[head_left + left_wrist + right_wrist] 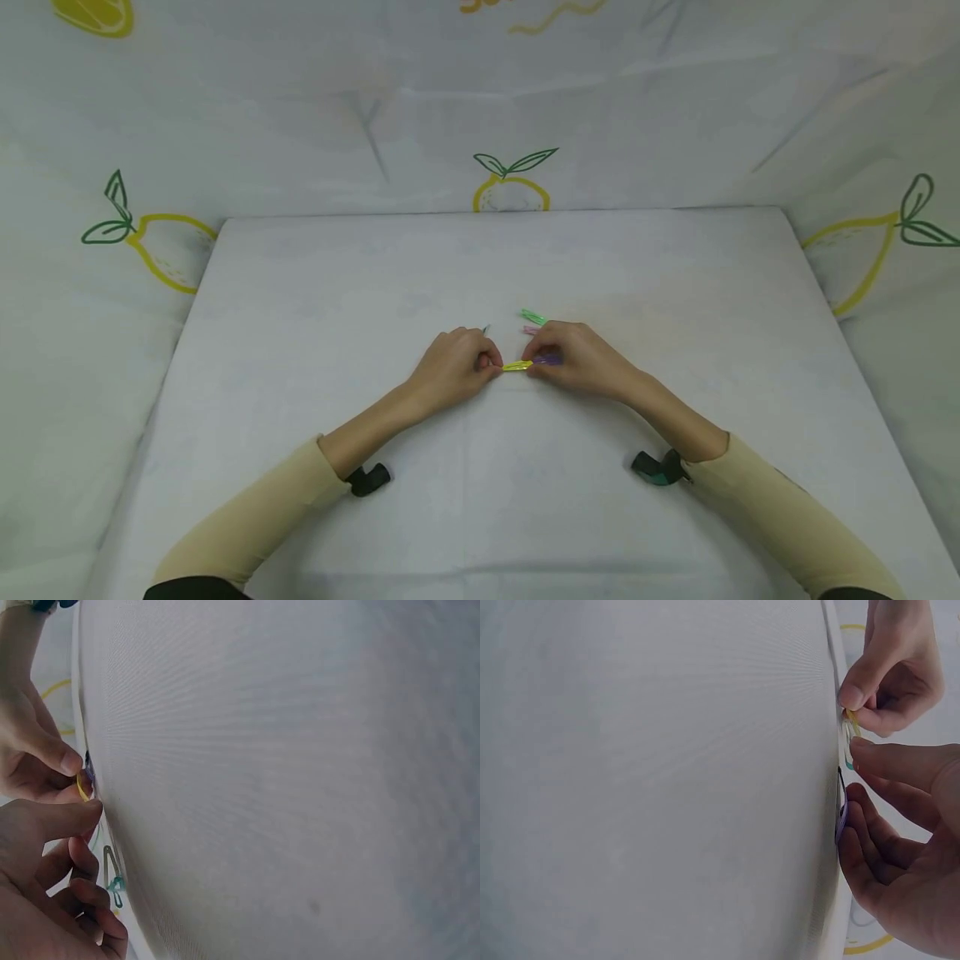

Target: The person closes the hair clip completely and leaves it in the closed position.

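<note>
A slim yellow hair clip point(517, 366) lies between the two hands, low over the white table. My left hand point(457, 362) pinches its left end with thumb and forefinger. From the other side, the thumb and forefinger of my right hand point(577, 358) pinch its right end. Under the right hand's curled fingers is a purple hair clip point(550, 360), also seen in the right wrist view as a purple clip point(843, 817) by the lower fingertips. Behind the right hand lie a green hair clip point(533, 317) and a pink hair clip point(530, 330), partly hidden.
Just beyond the left hand is a small greyish clip point(486, 329), mostly hidden; the left wrist view has a clip with a teal part point(117, 883). The white table point(337, 275) meets lemon-printed cloth point(300, 142) at its back and sides.
</note>
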Demonstrator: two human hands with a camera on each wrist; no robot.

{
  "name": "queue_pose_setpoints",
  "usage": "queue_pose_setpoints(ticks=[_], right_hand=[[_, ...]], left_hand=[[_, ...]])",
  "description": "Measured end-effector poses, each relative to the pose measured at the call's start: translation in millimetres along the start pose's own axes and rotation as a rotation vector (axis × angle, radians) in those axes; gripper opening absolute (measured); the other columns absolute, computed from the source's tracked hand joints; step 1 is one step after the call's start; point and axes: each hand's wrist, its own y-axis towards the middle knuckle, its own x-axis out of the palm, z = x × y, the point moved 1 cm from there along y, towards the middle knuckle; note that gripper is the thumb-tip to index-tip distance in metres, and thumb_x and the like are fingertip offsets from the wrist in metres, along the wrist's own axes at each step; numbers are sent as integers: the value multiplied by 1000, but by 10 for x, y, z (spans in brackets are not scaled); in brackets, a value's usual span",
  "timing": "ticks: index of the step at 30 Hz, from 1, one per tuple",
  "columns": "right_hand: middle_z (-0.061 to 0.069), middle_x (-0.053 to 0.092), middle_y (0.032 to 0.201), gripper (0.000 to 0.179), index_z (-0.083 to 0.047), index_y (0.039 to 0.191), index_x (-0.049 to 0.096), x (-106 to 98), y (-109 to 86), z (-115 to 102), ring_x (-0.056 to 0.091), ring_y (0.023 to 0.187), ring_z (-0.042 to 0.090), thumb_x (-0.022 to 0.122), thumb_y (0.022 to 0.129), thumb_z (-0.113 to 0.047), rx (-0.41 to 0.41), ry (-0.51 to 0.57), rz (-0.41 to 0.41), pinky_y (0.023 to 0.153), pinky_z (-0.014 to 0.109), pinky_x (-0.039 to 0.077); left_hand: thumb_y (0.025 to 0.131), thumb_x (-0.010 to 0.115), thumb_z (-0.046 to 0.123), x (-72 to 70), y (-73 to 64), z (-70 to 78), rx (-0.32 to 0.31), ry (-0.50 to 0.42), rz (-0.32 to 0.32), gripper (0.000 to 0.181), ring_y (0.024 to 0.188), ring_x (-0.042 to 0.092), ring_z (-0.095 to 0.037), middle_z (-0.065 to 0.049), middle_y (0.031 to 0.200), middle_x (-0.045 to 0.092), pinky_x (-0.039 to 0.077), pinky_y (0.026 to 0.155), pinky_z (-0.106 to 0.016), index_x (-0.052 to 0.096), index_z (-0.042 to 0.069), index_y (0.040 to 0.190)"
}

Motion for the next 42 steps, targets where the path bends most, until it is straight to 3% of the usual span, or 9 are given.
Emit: queue_pose_setpoints(ticks=[11,21,42], right_hand=[[-2,80,100,12,-12,102,83,-5,38,10,71,98,18,86,91,-9,18,-15,-26,92,41,57],[-1,80,97,11,-10,101,82,-23,68,-33,71,92,16,86,91,-8,37,-6,-49,87,37,59],[1,78,94,11,-8,100,80,17,159,-67,68,86,13,85,91,-6,45,-43,-109,82,31,57]], left_hand=[[93,85,14,21,26,-8,-1,60,12,8,74,57,-11,6,75,66,42,69,-29,82,18,86],[93,85,18,-14,-4,38,-55,85,-2,8,77,56,-12,7,76,66,40,73,-31,82,19,86],[93,86,19,-20,-16,83,-47,184,3,8,77,60,-14,6,77,69,40,70,-33,83,18,86]])
